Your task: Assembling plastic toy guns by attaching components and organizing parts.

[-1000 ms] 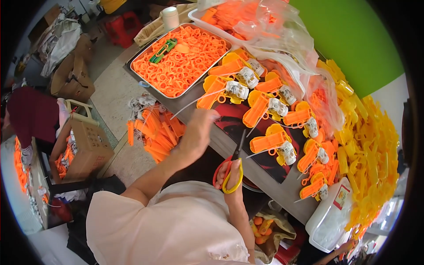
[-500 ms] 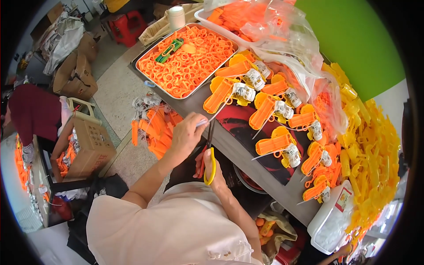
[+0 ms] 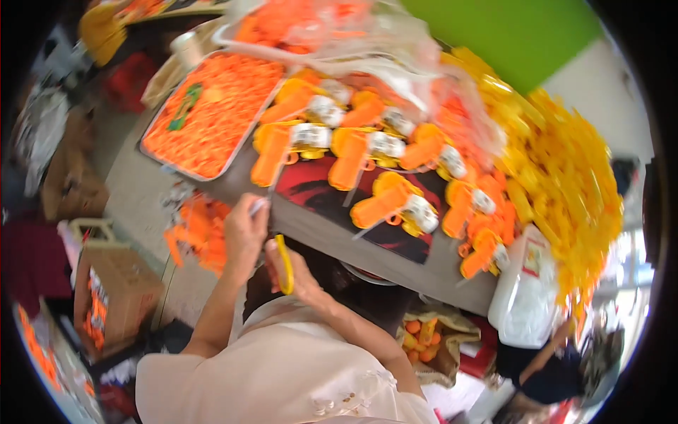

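Note:
My left hand (image 3: 247, 227) is closed, pinching a thin pale strip (image 3: 272, 191) that runs up to the nearest orange-and-yellow toy gun set (image 3: 270, 157). My right hand (image 3: 300, 272) is closed round a pair of scissors with a yellow handle (image 3: 285, 263); their blades are blurred and I cannot tell how far apart they are. Several more such toy gun sets (image 3: 381, 201), each with a white printed wrapped piece, lie in rows on the dark table (image 3: 311, 219). Pale strip ends stick out from some of them.
A metal tray (image 3: 229, 164) of orange rings, with a green tool (image 3: 185, 107) on top, stands at the table's left. Yellow plastic parts (image 3: 565, 169) are heaped at right, beside a white plastic tub (image 3: 522, 297). Orange pieces (image 3: 201, 226) hang by the table's left edge. Another person's arm (image 3: 547, 360) shows lower right.
The view has swung, so table, tray and toy sets sit farther left in the picture, with blur. Both hands keep their hold on the strip and the scissors.

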A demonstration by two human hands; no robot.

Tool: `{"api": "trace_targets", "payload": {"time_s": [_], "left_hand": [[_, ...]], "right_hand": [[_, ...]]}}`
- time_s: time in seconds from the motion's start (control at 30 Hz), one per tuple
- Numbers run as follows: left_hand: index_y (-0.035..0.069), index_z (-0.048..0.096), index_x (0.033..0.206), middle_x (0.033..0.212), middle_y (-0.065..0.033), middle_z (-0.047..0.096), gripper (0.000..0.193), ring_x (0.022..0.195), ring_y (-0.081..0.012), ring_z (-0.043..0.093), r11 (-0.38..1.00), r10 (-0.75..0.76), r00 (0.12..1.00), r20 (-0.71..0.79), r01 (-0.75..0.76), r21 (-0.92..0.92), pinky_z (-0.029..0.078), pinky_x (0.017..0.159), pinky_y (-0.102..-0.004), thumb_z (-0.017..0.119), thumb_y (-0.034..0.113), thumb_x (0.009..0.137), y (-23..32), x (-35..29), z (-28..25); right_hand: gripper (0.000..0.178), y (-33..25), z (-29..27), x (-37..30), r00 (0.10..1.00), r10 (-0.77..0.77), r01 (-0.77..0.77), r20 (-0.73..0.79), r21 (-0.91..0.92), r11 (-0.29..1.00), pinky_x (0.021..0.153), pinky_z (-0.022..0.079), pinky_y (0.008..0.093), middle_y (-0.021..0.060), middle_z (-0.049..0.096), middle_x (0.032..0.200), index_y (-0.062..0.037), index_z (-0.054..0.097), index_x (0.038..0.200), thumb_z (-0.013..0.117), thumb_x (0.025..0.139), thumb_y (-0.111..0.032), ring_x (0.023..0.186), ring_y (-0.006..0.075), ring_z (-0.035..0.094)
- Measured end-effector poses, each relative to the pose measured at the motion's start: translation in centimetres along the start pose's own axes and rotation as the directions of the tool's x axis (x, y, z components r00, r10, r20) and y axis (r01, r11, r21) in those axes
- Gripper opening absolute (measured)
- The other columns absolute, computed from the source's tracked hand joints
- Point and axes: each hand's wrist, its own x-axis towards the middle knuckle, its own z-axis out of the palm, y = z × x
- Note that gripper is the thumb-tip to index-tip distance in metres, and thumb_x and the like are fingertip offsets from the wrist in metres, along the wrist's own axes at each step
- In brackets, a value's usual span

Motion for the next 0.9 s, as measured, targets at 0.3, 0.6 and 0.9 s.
{"api": "trace_targets", "payload": {"time_s": [0.3, 0.6, 0.9], "left_hand": [[0.001, 0.057, 0.118, 0.109, -0.0034, 0.061, 0.026, 0.094, -0.0117, 0.055, 0.974, -0.062, 0.998, -0.007, 0.059, -0.220, 0.046, 0.079, -0.0269, 0.044, 0.017, 0.103, -2.1, 0.7, -0.6], [0.003, 0.048, 0.098, 0.085, -0.0037, 0.048, 0.019, 0.082, -0.0130, 0.050, 0.966, 0.029, 0.998, 0.048, -0.016, -0.257, 0.041, 0.081, -0.0275, 0.037, 0.017, 0.106, 1.4, 0.9, 0.9], [0.002, 0.055, 0.114, 0.096, -0.0159, 0.067, 0.027, 0.076, -0.0361, 0.067, 0.919, 0.393, 0.883, 0.256, -0.390, -0.067, 0.053, 0.064, -0.0425, 0.057, 0.023, 0.097, 9.3, 1.9, 8.9]], "right_hand": [[0.051, -0.5, -2.2, -3.4, 0.989, -0.147, 0.145, -0.027, -0.077, 0.986, 0.044, 0.037, 0.0267, -0.0015, 0.044, 0.060, -0.0065, 0.049, 0.079, 0.047, 0.099, -0.053, 0.050, 0.0078, 0.046], [0.041, -1.7, -5.3, -8.2, 0.974, -0.223, 0.222, 0.029, -0.260, 0.940, 0.073, 0.043, 0.0393, 0.0141, 0.052, 0.078, -0.0024, 0.047, 0.098, 0.048, 0.101, -0.043, 0.076, 0.0233, 0.053], [0.056, -0.5, -8.9, -10.6, 0.873, -0.320, 0.362, -0.368, 0.050, 0.931, 0.050, 0.046, 0.0241, 0.0019, 0.049, 0.071, -0.0037, 0.052, 0.090, 0.046, 0.096, -0.059, 0.055, 0.0085, 0.050]]}}
